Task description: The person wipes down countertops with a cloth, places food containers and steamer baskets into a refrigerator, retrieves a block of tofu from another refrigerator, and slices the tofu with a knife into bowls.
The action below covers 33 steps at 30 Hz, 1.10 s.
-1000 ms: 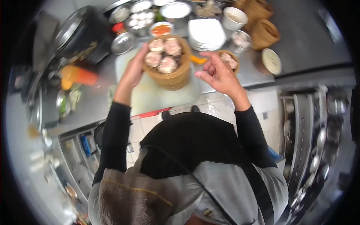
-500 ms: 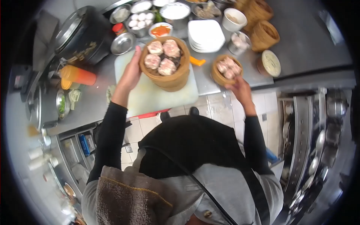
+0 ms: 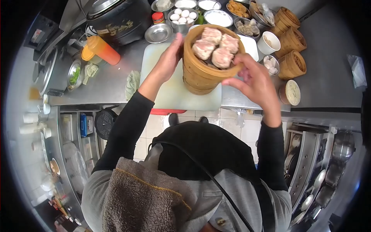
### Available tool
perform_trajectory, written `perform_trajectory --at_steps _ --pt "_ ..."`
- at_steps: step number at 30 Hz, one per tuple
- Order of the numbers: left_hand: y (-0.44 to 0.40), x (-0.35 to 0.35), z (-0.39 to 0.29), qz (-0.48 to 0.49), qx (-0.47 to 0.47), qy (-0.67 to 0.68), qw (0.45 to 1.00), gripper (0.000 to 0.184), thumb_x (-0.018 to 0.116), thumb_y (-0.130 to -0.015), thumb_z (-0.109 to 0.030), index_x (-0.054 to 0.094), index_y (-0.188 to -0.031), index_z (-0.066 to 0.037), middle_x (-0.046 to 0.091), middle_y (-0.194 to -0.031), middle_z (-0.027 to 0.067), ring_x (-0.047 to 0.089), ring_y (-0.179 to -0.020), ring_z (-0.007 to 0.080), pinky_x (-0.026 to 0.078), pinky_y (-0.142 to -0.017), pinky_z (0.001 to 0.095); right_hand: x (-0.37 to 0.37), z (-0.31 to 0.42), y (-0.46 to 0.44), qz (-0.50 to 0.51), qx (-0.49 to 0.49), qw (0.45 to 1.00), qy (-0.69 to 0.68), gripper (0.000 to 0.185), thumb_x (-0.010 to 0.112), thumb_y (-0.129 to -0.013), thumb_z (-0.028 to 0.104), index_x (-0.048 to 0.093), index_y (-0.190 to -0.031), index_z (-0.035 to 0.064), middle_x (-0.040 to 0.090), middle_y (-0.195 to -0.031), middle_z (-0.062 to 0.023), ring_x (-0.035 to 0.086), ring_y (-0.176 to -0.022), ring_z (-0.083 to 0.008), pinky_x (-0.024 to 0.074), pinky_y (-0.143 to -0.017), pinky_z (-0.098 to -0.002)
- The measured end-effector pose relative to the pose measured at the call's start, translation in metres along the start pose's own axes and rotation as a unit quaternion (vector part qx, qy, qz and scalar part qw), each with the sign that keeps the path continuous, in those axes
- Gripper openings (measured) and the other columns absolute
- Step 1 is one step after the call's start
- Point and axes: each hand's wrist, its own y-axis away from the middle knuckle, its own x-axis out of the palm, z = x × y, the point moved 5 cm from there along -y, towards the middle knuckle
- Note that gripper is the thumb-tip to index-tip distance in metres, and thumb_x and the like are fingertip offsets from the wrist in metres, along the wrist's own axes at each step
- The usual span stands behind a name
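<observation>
A stack of bamboo steamers [image 3: 201, 79] stands over the pale cutting board [image 3: 166, 92], its top basket tilted and holding several pink dumplings [image 3: 222, 58]. My right hand [image 3: 257, 79] grips the right rim of the top basket, thumb below and fingers at the edge. At the stack's left side, my left hand [image 3: 168, 58] is upright with its fingers extended, palm toward the baskets; whether it touches them is hard to tell. White square plates [image 3: 249, 46] are partly hidden behind the steamer.
More bamboo steamers [image 3: 291, 65] and a tub of pale filling [image 3: 290, 92] stand at right. Bowls, including one of eggs [image 3: 182, 16], line the back. At left are a black cooker [image 3: 119, 23], an orange squeeze bottle [image 3: 103, 50] and a green cloth [image 3: 132, 85].
The small steamer basket of dumplings has left the counter at right and now seems to top the stack. My right hand has moved left with it. The view has shifted.
</observation>
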Motion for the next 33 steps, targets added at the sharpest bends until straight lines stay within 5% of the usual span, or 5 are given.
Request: perform_trajectory --at_steps 10,15,23,27,33 --pt "0.009 -0.05 0.026 -0.072 0.09 -0.137 0.984 0.06 0.041 -0.105 -0.046 0.053 -0.137 0.003 0.054 -0.141 0.0183 0.051 -0.131 0.0287 0.035 -0.112 0.0347 0.02 0.003 -0.01 -0.013 -0.006 0.996 0.083 0.055 0.087 -0.073 0.028 0.059 -0.115 0.0056 0.059 -0.118 -0.0126 0.058 -0.096 -0.0265 0.0504 -0.073 -0.0356" --pt "0.127 -0.203 0.048 -0.133 0.071 -0.671 0.726 0.052 0.062 -0.092 -0.03 0.055 -0.139 -0.01 0.05 -0.143 0.0189 0.041 -0.137 0.0382 0.031 -0.115 0.0461 0.04 0.0 0.0 -0.018 0.0 0.997 0.071 0.071 0.086 -0.076 0.025 0.045 -0.131 0.0052 0.046 -0.132 -0.0144 0.049 -0.12 -0.0283 0.0418 -0.102 -0.0381" --pt "0.016 -0.302 0.11 -0.113 0.163 -0.708 0.678 0.052 0.051 -0.091 -0.016 0.048 -0.142 -0.007 0.044 -0.15 0.0161 0.037 -0.141 0.0348 0.025 -0.118 0.0482 0.048 -0.011 0.009 -0.018 0.089 0.996 0.02 0.073 0.081 -0.077 0.007 0.038 -0.136 0.0035 0.041 -0.133 -0.0083 0.039 -0.127 -0.0213 0.0267 -0.111 -0.0325" --pt "-0.039 -0.332 0.093 -0.211 0.056 -0.733 0.644 0.048 0.046 -0.091 -0.014 0.051 -0.138 -0.003 0.046 -0.15 0.0142 0.039 -0.14 0.0326 0.03 -0.112 0.0489 0.05 -0.007 0.008 -0.037 0.12 0.992 -0.029 0.072 0.085 -0.077 0.012 0.041 -0.133 0.0038 0.044 -0.13 -0.0087 0.042 -0.122 -0.0219 0.0284 -0.109 -0.0321" --pt "0.11 -0.38 0.098 -0.32 0.03 -0.688 0.651 0.042 0.048 -0.087 -0.009 0.056 -0.127 0.003 0.061 -0.125 0.024 0.058 -0.114 0.0365 0.044 -0.098 0.0476 0.048 -0.002 0.009 -0.019 0.135 0.991 0.01 0.074 0.085 -0.079 0.019 0.04 -0.135 0.003 0.044 -0.131 -0.0091 0.044 -0.123 -0.0222 0.0295 -0.109 -0.0331"
